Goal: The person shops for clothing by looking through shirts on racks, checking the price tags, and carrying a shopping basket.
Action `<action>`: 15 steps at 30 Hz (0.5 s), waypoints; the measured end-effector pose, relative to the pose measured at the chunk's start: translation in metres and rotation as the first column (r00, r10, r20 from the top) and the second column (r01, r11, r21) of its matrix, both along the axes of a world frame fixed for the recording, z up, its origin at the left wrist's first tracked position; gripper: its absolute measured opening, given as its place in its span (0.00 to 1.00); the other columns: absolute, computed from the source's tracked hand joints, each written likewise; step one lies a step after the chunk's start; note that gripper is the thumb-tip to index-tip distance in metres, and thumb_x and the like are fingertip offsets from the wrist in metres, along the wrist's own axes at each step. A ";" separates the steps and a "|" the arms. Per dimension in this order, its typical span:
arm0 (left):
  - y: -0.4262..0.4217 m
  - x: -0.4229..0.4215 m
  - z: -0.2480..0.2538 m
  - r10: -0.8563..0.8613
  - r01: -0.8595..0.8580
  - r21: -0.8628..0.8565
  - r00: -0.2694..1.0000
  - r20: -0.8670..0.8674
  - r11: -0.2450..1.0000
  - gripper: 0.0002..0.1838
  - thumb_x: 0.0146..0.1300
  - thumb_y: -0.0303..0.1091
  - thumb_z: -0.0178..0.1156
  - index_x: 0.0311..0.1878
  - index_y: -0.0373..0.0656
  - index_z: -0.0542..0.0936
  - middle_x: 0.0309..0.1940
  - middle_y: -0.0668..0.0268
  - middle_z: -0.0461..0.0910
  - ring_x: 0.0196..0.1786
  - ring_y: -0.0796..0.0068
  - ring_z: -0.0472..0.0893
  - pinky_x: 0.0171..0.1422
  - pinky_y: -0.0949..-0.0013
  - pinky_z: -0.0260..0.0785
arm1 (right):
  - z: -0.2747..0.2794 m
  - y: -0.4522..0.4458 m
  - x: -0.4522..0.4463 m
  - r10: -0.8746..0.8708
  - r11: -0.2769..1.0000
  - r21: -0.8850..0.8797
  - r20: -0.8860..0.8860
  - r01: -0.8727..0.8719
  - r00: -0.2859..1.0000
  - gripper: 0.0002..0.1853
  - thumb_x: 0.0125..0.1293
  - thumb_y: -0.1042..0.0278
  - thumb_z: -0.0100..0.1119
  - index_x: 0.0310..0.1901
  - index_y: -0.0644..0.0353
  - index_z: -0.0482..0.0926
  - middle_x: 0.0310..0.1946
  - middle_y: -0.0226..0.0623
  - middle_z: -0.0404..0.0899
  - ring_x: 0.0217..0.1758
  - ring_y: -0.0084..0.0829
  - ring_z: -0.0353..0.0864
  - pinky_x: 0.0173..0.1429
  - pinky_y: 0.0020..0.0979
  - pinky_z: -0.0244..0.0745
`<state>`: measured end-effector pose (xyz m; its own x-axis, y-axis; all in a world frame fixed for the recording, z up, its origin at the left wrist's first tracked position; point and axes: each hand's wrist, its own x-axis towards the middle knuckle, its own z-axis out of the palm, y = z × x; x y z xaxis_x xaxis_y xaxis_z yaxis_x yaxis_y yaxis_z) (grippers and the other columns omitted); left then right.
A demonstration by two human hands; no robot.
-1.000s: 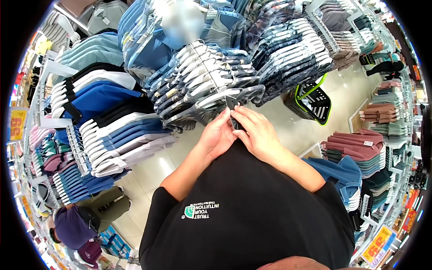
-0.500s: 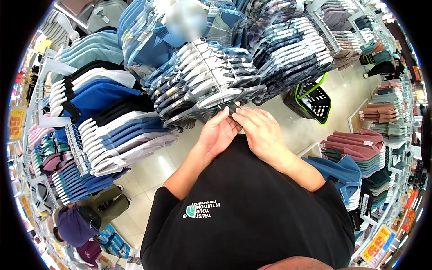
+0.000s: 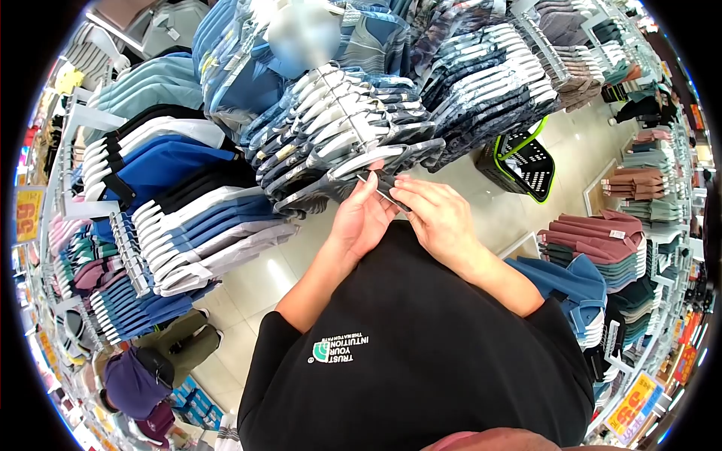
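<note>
In front of my chest my left hand (image 3: pixel 359 224) pinches one end of a small dark flat object (image 3: pixel 384 185) with a thin pale edge. The fingers of my right hand (image 3: pixel 432 210) close on its other end. What kind of thing it is I cannot make out. Just beyond my fingertips, patterned grey and navy shirts (image 3: pixel 342 128) hang on white hangers along a metal rail (image 3: pixel 342 105). The nearest grey shirt (image 3: pixel 320 188) lies close to my left thumb.
A black shopping basket (image 3: pixel 519 165) with a green handle stands on the tiled floor (image 3: pixel 259 282). More shirts hang at left, including blue ones (image 3: pixel 169 161), and at right, including dusty-pink ones (image 3: pixel 583 229). A person (image 3: pixel 139 379) is at lower left.
The dark object has turned a little between my fingers, and a thin pale edge now shows. My hands stay almost in place. The person at lower left has shifted slightly.
</note>
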<state>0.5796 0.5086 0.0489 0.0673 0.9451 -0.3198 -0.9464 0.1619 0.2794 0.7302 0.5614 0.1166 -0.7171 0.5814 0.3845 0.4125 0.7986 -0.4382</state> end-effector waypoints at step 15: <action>0.000 0.006 0.020 -0.089 0.080 -0.081 0.990 -0.112 0.993 0.24 0.76 0.53 0.42 0.62 0.47 0.71 0.49 0.63 0.78 0.54 0.70 0.76 0.61 0.60 0.69 | 0.006 -0.005 0.006 0.080 0.995 -0.051 -0.031 -0.082 0.996 0.23 0.55 0.59 0.67 0.52 0.59 0.80 0.51 0.39 0.81 0.53 0.40 0.81 0.55 0.40 0.75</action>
